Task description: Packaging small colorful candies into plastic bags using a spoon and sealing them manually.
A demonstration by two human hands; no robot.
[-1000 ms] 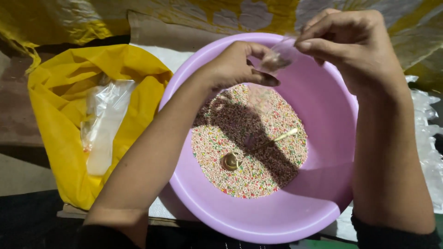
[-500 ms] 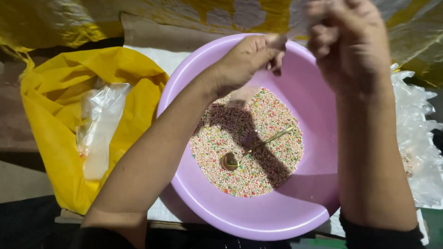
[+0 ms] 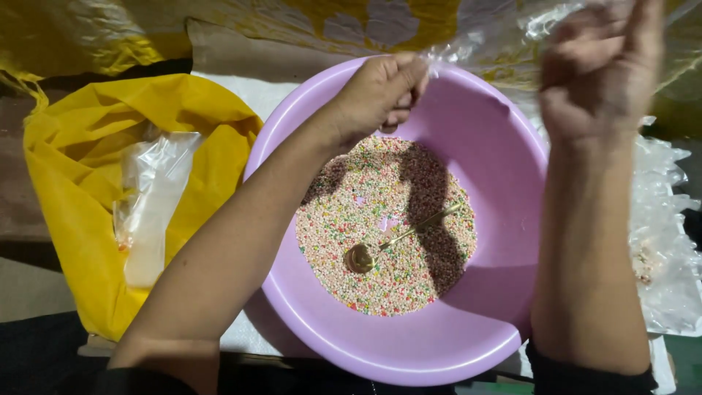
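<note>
I pinch the clear plastic bag [image 3: 497,44] with left hand [image 3: 376,95] and right hand [image 3: 596,69], best kept taut over the purple basin [image 3: 512,168].

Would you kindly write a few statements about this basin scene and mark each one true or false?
1. A spoon lies on the coloured grains in the purple basin. True.
2. The left hand holds the spoon. False: it pinches a clear plastic bag.
3. The right hand is raised at the bag too. True.
4. The yellow bag sits inside the basin. False: it lies beside it.
5. The basin is empty. False: grains cover its bottom.
</note>
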